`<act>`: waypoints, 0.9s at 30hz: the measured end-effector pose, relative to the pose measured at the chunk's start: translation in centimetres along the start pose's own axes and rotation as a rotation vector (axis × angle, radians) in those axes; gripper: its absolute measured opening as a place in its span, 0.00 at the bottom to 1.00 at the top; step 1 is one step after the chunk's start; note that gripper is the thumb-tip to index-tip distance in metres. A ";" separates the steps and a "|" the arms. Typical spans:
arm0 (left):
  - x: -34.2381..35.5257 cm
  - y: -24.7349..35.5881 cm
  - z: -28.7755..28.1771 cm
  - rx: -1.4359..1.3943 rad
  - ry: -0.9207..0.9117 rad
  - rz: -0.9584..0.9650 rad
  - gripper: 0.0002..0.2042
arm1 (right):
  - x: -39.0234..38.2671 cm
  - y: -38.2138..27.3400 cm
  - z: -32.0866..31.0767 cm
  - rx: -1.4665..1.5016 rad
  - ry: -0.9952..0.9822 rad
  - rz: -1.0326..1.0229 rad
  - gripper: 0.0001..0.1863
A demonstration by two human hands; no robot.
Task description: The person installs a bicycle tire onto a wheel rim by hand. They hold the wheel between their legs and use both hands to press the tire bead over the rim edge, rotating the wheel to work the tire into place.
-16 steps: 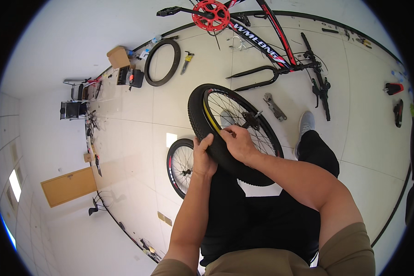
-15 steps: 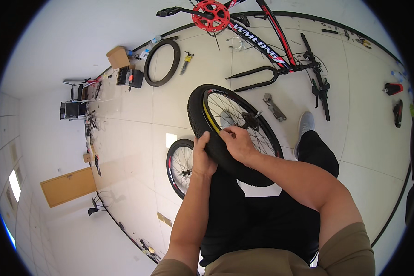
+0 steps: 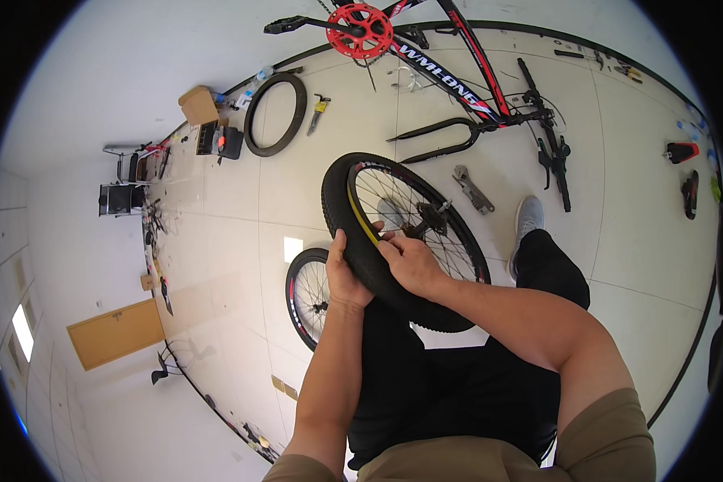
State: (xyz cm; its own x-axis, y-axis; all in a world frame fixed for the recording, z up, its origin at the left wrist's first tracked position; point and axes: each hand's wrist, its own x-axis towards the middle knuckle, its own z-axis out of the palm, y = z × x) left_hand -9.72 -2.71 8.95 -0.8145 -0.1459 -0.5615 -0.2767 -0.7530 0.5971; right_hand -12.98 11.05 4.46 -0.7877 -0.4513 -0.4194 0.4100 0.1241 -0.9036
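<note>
A bicycle wheel [image 3: 458, 233] with a knobby black tire [image 3: 339, 197] leans tilted against my legs. A yellow strip [image 3: 362, 218] shows in the gap between the tire and the rim on its left side. My left hand [image 3: 347, 277] is wrapped round the tire's outer left side, thumb up on the tread. Just right of it, my right hand [image 3: 414, 265] is closed on the tire's inner edge, with its fingertips at the lower end of the yellow strip. Part of what these fingers pinch is hidden. Spokes and the rear sprockets [image 3: 430, 221] lie beyond my right hand.
A second wheel [image 3: 294, 296] lies left of my legs. Ahead are a black-and-red bicycle frame [image 3: 450, 80] with fork and handlebar [image 3: 556, 157], a grey metal tool [image 3: 472, 191], a loose tire [image 3: 253, 120] and a yellow-handled tool [image 3: 319, 111]. Boxes [image 3: 198, 105] stand at far left.
My view has shifted slightly, so the surroundings sit a little further left. My right fingers have moved slightly along the rim edge, and more fingertips show inside it. Both hands stay on the wheel.
</note>
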 end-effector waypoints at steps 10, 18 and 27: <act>0.9 -0.3 1.3 -0.113 -0.029 -0.023 0.32 | 0.3 -1.8 -1.4 -0.208 0.095 0.245 0.32; 0.3 -1.8 2.2 -0.020 -0.129 -0.094 0.30 | 5.6 -1.5 -4.6 0.363 0.198 0.273 0.27; -1.5 -3.2 2.4 0.054 -0.158 -0.190 0.28 | 3.5 -5.8 -4.8 0.213 -0.174 0.102 0.32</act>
State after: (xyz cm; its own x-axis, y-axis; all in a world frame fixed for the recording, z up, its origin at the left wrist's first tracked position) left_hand -8.86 1.47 9.29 -0.8137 0.1004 -0.5726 -0.4559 -0.7214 0.5213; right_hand -20.35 12.98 7.75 -0.6540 -0.5934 -0.4691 0.5849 -0.0034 -0.8111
